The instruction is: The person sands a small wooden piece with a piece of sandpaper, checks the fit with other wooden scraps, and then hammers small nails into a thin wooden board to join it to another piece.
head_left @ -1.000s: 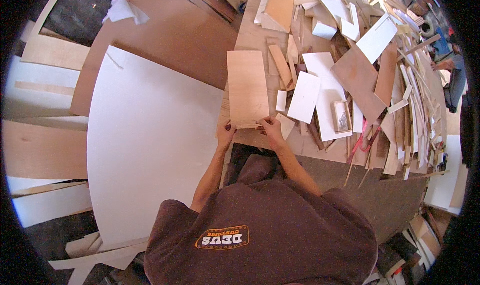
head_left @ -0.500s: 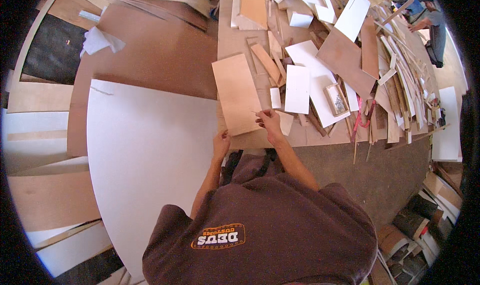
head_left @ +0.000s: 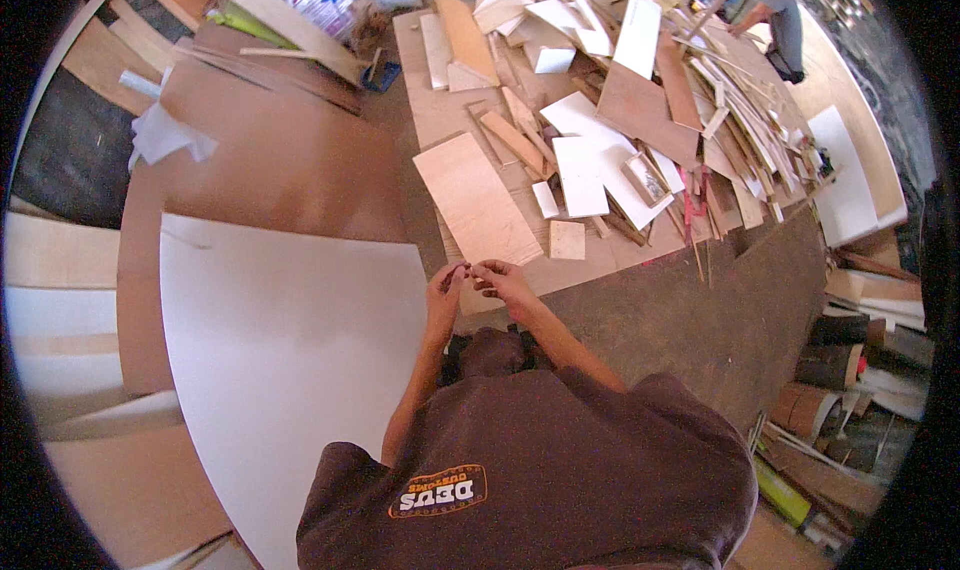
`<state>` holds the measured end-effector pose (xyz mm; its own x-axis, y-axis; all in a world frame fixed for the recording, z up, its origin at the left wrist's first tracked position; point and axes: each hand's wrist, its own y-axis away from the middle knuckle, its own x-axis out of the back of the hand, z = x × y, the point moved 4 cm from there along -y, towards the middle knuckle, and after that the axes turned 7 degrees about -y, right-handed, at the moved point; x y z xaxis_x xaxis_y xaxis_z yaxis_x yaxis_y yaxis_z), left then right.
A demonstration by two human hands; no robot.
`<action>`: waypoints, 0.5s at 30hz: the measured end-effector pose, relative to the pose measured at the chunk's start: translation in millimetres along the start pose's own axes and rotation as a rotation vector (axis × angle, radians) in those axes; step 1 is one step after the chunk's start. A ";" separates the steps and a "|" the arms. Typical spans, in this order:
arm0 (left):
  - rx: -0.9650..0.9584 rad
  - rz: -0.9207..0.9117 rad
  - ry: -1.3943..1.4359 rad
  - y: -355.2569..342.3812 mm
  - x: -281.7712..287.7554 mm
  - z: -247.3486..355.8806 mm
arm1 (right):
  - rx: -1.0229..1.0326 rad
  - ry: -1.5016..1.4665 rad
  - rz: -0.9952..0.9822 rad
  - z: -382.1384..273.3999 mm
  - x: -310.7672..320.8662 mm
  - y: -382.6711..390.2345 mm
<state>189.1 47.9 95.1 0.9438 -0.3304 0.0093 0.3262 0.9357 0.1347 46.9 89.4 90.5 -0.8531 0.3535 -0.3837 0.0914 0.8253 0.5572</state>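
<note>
So, head view: left hand (head_left: 441,292) and right hand (head_left: 504,281) both near frame centre, in front of the near edge of the counter (head_left: 565,280). Fingers of both bent inward, tips very close to each other; cannot tell if something small is pinched between them. Plywood board (head_left: 478,200) lies flat on the counter, just above the hands in the frame, slanted, near end beside the right hand. Small wood square (head_left: 567,241) right of it, white block (head_left: 544,200) a bit higher. White panel (head_left: 580,177) and small framed box (head_left: 646,180) in the scrap pile, upper right of centre. Large white sheet (head_left: 300,360) fills lower left, brown sheet (head_left: 270,150) above it, white cloth (head_left: 170,137) upper left. Another person (head_left: 782,25) upper right, bent forward.
</note>
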 end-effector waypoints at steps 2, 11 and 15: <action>0.026 -0.001 -0.094 3.5 5.1 4.6 | 0.020 0.005 0.033 4.4 -1.2 11.9; -0.054 -0.069 0.056 27.6 -11.0 2.2 | 0.074 -0.157 0.147 32.9 3.8 53.6; -0.036 -0.131 0.168 34.1 -21.1 5.0 | 0.067 -0.146 0.207 37.4 6.7 61.0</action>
<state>180.1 86.2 104.5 0.8876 -0.4272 -0.1721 0.4458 0.8908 0.0881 66.0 158.6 94.5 -0.7301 0.5736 -0.3713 0.2945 0.7545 0.5865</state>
